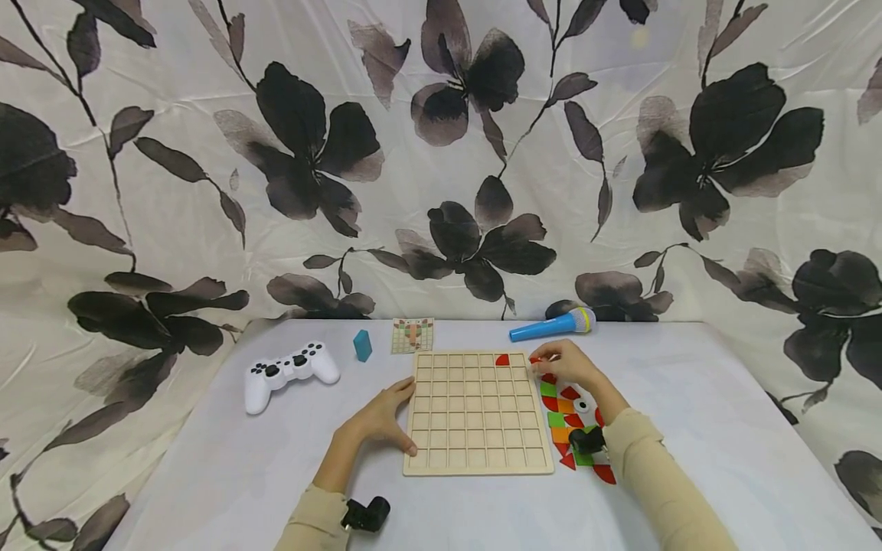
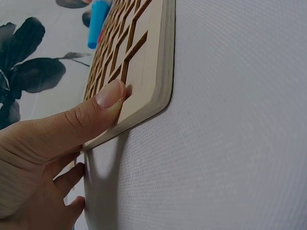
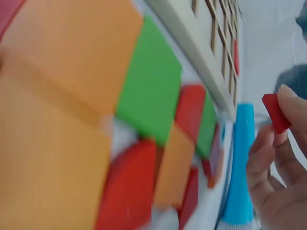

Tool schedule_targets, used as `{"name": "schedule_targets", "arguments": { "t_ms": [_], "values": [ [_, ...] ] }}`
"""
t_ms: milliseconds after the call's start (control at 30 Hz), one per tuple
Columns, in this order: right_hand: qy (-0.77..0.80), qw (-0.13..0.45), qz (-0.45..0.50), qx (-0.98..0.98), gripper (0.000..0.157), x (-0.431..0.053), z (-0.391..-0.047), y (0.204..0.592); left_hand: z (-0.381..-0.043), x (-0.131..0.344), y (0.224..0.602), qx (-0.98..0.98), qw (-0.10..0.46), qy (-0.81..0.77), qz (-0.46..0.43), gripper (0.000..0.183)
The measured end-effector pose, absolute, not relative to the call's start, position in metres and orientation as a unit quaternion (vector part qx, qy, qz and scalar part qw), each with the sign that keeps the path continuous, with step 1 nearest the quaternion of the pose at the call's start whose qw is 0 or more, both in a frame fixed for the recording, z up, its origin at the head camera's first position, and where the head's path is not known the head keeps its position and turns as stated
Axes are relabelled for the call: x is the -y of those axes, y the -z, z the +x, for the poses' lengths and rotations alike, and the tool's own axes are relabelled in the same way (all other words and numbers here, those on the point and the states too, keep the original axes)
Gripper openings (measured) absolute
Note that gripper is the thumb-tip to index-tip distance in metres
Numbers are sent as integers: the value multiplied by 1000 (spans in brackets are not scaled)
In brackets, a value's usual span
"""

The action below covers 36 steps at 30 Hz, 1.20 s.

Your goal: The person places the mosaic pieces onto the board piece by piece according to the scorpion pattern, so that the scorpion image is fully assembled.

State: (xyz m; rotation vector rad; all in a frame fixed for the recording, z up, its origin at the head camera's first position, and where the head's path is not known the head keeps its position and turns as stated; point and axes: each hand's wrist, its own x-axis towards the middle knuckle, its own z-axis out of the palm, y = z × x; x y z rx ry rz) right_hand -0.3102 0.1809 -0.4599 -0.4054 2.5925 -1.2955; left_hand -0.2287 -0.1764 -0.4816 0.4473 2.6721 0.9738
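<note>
Red shows at the fingertips of the right hand [image 1: 568,363], whose thumb and fingers pinch a small red piece [image 3: 276,113] beside the upper right corner of the wooden board [image 1: 476,421]. The left hand [image 1: 377,417] is spread along the board's left edge, thumb pressing on the rim near the lower left corner, the other fingers farther up that side.

From where I stand, the board lies flat just below the centre of the head view, ruled into square cells. One red quarter-round [image 1: 502,360] sits in its top row, toward the right. Right of the board, partly under the right forearm, lies a jumble of colored pieces [image 1: 556,418] in red, green and orange.

Farther out, a pattern card [image 1: 413,335] lies beyond the board's upper left corner, with a teal block [image 1: 362,346] to its left and a white game controller [image 1: 292,373] left of that. A blue toy microphone [image 1: 544,327] lies above the right hand. Behind the white table [image 1: 207,467] hangs a flowered cloth [image 1: 386,168].
</note>
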Motion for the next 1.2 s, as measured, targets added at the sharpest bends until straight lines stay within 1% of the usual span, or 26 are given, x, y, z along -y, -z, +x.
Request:
{"name": "schedule_targets", "arguments": {
  "t_ms": [100, 300, 600, 1000, 1200],
  "values": [
    [456, 95, -114, -878, 20, -169, -311, 463, -228, 177, 481, -920, 132, -336, 150, 112],
    [493, 91, -71, -863, 15, -154, -313, 468, -229, 177, 481, -917, 135, -340, 156, 112],
    [419, 68, -68, -903, 9, -146, -314, 468, -229, 176, 480, -918, 133, -340, 157, 112],
    [326, 68, -81, -940, 10, -134, -318, 462, -228, 177, 479, -916, 132, -346, 156, 112],
    [298, 66, -59, -950, 7, -131, -321, 461, -228, 177, 480, -916, 132, -348, 152, 113]
  ]
}}
